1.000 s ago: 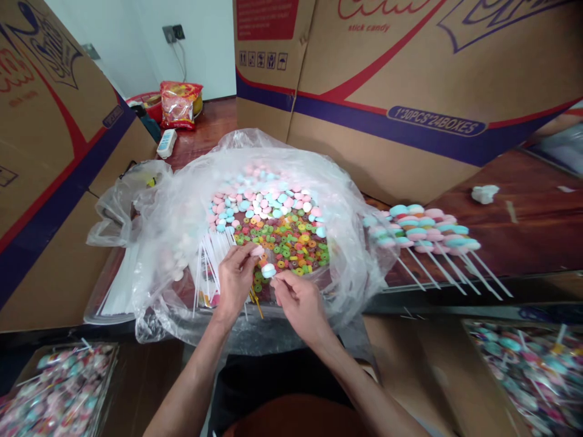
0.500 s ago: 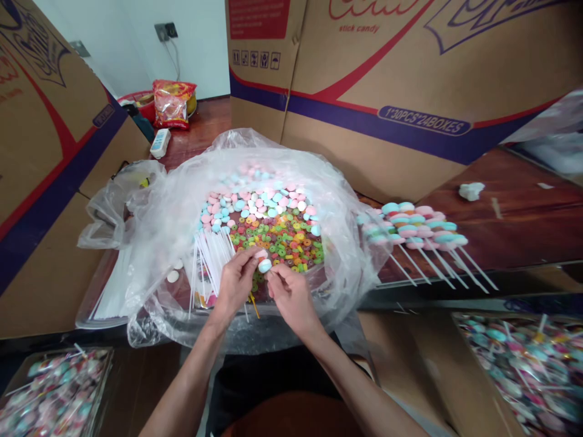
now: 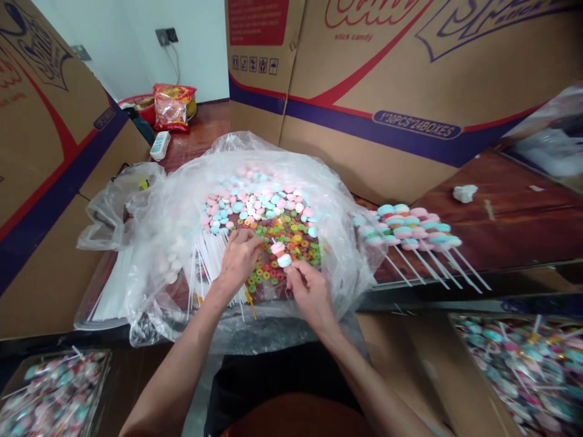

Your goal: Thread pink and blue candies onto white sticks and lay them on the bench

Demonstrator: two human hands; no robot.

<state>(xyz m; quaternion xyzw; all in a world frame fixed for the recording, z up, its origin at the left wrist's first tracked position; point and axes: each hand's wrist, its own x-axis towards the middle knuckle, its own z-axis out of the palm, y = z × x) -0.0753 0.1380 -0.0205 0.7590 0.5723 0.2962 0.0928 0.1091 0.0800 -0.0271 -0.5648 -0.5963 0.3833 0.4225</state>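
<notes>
My right hand [image 3: 314,294] pinches the stick of a candy skewer [image 3: 280,254], which carries pink and white-blue marshmallows with an orange ring between them. The stick's tip pokes out above the top pink piece. My left hand [image 3: 240,258] is over the fruit-ring gummies [image 3: 273,270], its fingertips drawn together; whether a gummy is in them I cannot make out. Pink, blue and white marshmallows [image 3: 255,205] lie behind the rings. White sticks [image 3: 207,261] are bundled just left of my left hand. A clear plastic bag [image 3: 337,224] surrounds it all.
Finished skewers [image 3: 414,229] are stacked at the right on the wooden table [image 3: 510,224]. Large cardboard boxes [image 3: 355,139] stand behind and at the left. Boxes of wrapped candy [image 3: 532,370] sit low on both sides. A red snack packet [image 3: 172,106] is at the back left.
My left hand has come off the skewer and moved left and up over the gummy rings. My right hand has moved right and slightly down, carrying the skewer along.
</notes>
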